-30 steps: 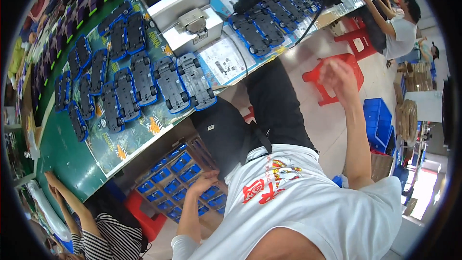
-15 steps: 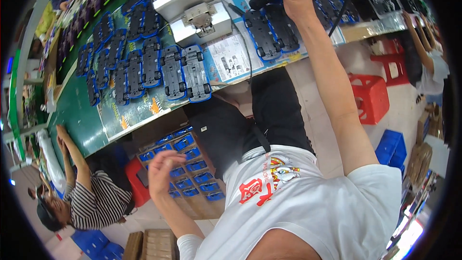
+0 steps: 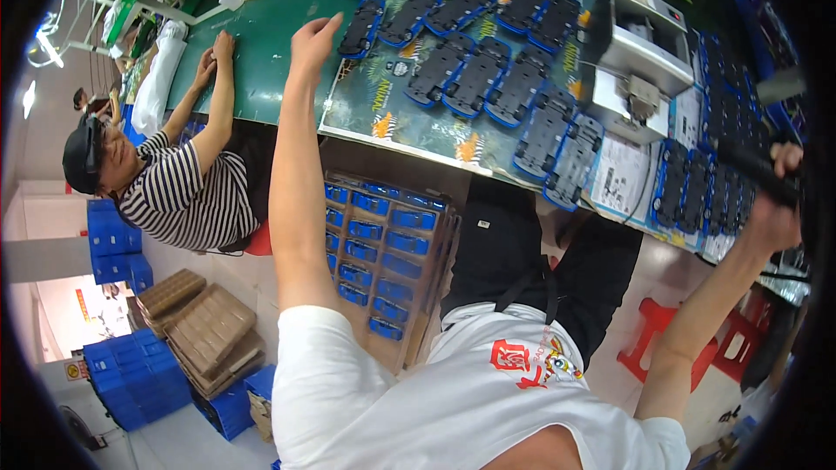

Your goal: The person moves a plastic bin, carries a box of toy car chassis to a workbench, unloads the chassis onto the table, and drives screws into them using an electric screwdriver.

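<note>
My left hand (image 3: 315, 43) is raised over the workbench's left part, beside a blue toy car (image 3: 362, 28) with its black underside up. Its fingers are loosely bent, one stretched out, and nothing shows in them. At the far right edge, my right hand (image 3: 775, 219) is closed round a black cylindrical hand tool (image 3: 756, 172), partly lost in the dark rim. Several more toy cars (image 3: 468, 78) lie upside down in rows. Right of them stands a white bench machine (image 3: 623, 104) with a metal fixture (image 3: 644, 96), and a grey-bottomed car (image 3: 576, 161) lies in front.
Beneath the bench edge stands a carton (image 3: 418, 292) of blue cars in compartments. A person in a striped shirt (image 3: 196, 200) sits at the left, hands on the green bench (image 3: 252, 22). Red stools (image 3: 662, 339) are at the right; blue crates (image 3: 139, 374) and cardboard trays (image 3: 209, 322) at the lower left.
The view has swung left. My left hand has risen from below the bench edge to over the bench. My right hand still grips the black tool, now at the right rim.
</note>
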`<action>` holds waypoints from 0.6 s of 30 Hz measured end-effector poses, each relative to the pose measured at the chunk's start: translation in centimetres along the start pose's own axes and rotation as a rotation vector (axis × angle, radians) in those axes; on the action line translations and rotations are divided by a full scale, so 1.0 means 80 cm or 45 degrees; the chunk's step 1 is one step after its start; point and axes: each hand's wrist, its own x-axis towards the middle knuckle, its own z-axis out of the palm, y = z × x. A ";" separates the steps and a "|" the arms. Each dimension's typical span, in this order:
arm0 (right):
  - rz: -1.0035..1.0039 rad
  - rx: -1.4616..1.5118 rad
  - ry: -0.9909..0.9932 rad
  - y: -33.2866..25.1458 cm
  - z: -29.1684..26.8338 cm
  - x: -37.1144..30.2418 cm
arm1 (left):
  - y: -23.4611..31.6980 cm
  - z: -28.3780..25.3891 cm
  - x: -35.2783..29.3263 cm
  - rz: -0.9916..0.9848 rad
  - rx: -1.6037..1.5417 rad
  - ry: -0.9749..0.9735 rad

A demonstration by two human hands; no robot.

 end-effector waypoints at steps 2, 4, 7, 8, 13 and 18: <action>0.034 -0.039 -0.050 -0.007 0.011 -0.005 | 0.018 0.019 0.020 -0.103 0.040 -0.184; -0.003 -0.087 0.108 -0.001 0.022 -0.007 | 0.026 0.025 0.036 -0.206 0.092 -0.365; -0.013 -0.173 0.091 -0.001 0.024 -0.003 | 0.022 0.027 0.048 -0.184 0.243 -0.555; -0.001 -0.186 0.057 -0.002 0.023 -0.002 | 0.019 0.027 0.047 -0.171 0.198 -0.602; -0.004 -0.218 0.135 0.003 0.017 0.009 | -0.004 0.021 0.039 -0.070 0.130 -0.578; -0.011 -0.125 0.291 0.017 0.014 0.031 | -0.010 0.031 0.017 -0.035 0.026 -0.624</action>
